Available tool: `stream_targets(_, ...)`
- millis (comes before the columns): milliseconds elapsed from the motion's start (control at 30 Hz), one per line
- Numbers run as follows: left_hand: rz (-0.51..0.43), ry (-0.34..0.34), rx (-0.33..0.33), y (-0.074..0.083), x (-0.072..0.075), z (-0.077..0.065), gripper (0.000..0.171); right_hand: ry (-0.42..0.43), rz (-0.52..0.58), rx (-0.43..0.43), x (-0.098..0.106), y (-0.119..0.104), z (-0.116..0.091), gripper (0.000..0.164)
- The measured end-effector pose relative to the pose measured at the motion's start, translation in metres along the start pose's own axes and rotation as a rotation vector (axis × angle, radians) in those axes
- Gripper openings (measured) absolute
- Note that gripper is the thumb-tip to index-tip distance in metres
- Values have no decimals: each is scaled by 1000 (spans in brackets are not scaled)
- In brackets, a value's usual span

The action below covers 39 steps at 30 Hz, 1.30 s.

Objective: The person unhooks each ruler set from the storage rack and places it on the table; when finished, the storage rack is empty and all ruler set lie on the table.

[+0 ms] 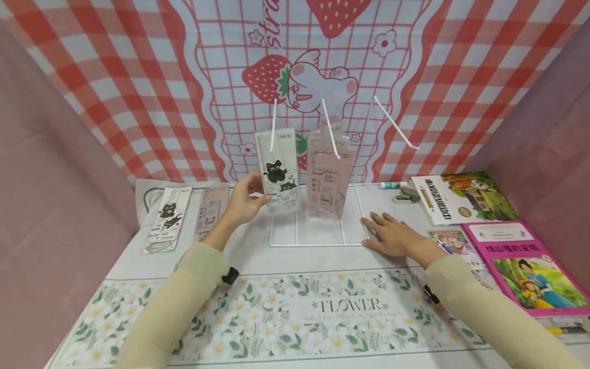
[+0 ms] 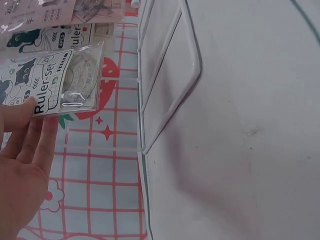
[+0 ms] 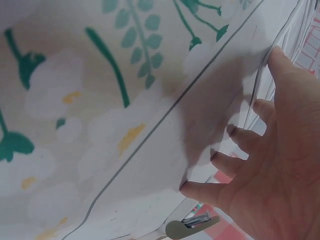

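A clear packet labelled "Ruler set" (image 1: 278,169), printed with black cats, hangs from the left hook (image 1: 274,125) of a white wire rack (image 1: 318,245). My left hand (image 1: 246,200) pinches its lower edge; in the left wrist view the thumb lies on the front of the ruler packet (image 2: 55,82) and the fingers are behind it. Pink ruler packets (image 1: 327,179) hang on the middle hook, while the right hook (image 1: 396,123) carries nothing. My right hand (image 1: 389,236) rests with fingers spread at the rack's right base corner.
Another cat ruler packet (image 1: 168,218) and a pink packet (image 1: 212,207) lie at the left. To the right are a stapler (image 1: 406,195), a green-and-white tube (image 1: 392,185), a white-spined book (image 1: 470,197) and a pink book (image 1: 530,266). A floral mat (image 1: 276,318) runs along the front.
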<state>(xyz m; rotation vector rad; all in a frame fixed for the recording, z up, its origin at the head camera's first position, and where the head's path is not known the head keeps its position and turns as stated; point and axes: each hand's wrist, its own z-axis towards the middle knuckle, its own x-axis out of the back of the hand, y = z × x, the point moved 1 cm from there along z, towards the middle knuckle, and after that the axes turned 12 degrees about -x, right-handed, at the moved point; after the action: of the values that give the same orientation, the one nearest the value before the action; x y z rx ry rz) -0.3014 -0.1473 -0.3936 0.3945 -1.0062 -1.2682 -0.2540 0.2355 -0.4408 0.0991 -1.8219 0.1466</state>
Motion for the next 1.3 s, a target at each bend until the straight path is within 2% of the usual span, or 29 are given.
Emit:
stream_targets(200, 18, -53, -26, 11, 3, -12, 44, -8, -4, -1, -1, 1, 1, 73)
stream_targets(500, -23, -129, 3, 28, 7, -27, 44, -8, -9, -15, 1, 2, 1, 72)
stream_targets(833, -10, -118, -6, 36, 16, -53, 35, 11, -12, 0, 1, 0, 0, 71)
stream_targets(1033, -18, -137, -20, 45, 18, -60, 34, 7, -21, -9, -4, 2, -1, 71)
stream_targets(1300, -80, -168, -18, 54, 18, -72, 35, -7, -11, -5, -9, -1, -3, 70)
